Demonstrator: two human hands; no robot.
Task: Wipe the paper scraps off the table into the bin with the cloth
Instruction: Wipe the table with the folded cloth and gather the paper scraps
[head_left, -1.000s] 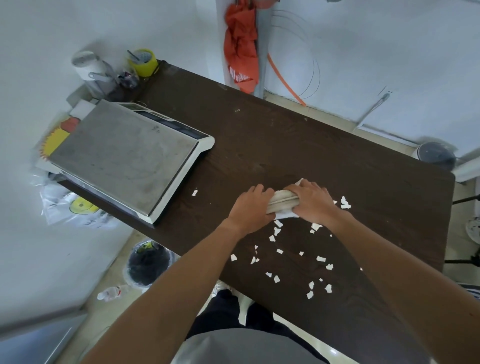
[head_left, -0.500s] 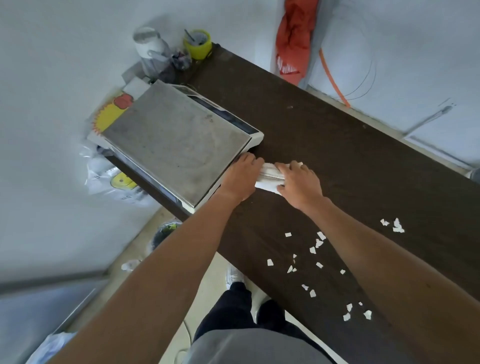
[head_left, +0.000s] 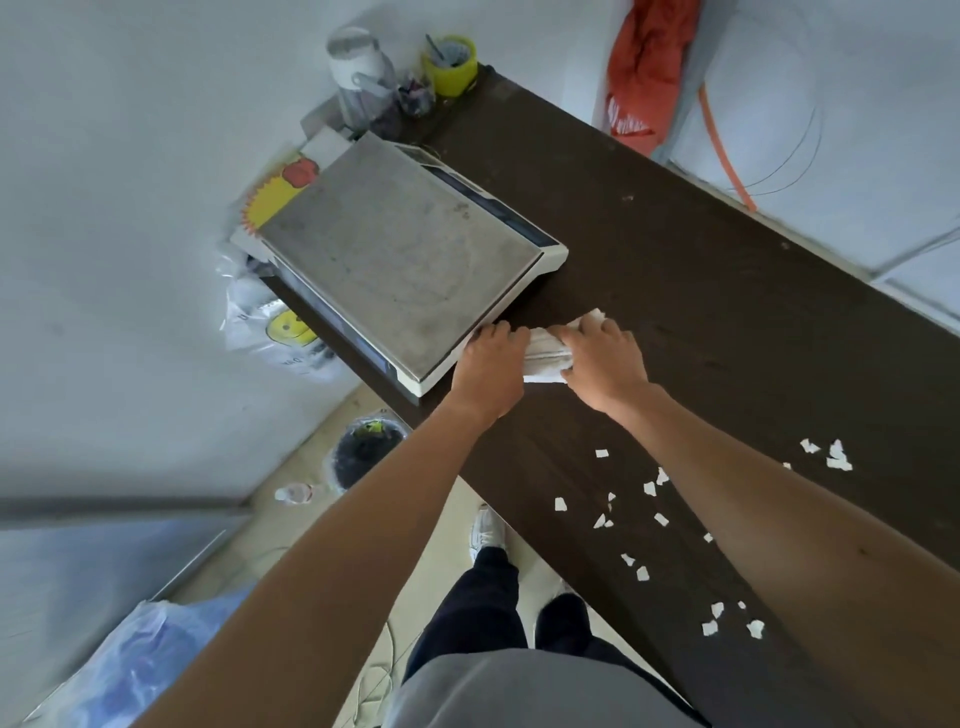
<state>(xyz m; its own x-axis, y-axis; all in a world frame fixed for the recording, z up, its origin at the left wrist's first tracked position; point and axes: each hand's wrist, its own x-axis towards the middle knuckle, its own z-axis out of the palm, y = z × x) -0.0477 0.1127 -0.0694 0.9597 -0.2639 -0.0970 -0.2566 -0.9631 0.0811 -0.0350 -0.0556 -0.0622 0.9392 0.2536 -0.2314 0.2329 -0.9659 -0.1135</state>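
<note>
A folded white cloth (head_left: 548, 353) lies pressed on the dark brown table (head_left: 727, 291), right beside the scale's near corner. My left hand (head_left: 491, 364) grips its left end and my right hand (head_left: 608, 361) grips its right end. Several white paper scraps (head_left: 649, 488) are scattered on the table to the right of and nearer than the cloth, some under my right forearm. A black-lined bin (head_left: 366, 452) stands on the floor below the table's near edge, left of my left forearm.
A large metal-topped weighing scale (head_left: 400, 260) fills the table's left end. Behind it stand a white jug (head_left: 358, 73) and a yellow cup (head_left: 451, 65). An orange cloth (head_left: 644, 73) hangs on the wall. Plastic bags (head_left: 275, 322) and a bottle (head_left: 293, 492) lie on the floor.
Both hands slid the cloth left from the scrap patch up to the scale's corner, leaving the scraps behind to the right. Between the last two frames the hands barely shift.
</note>
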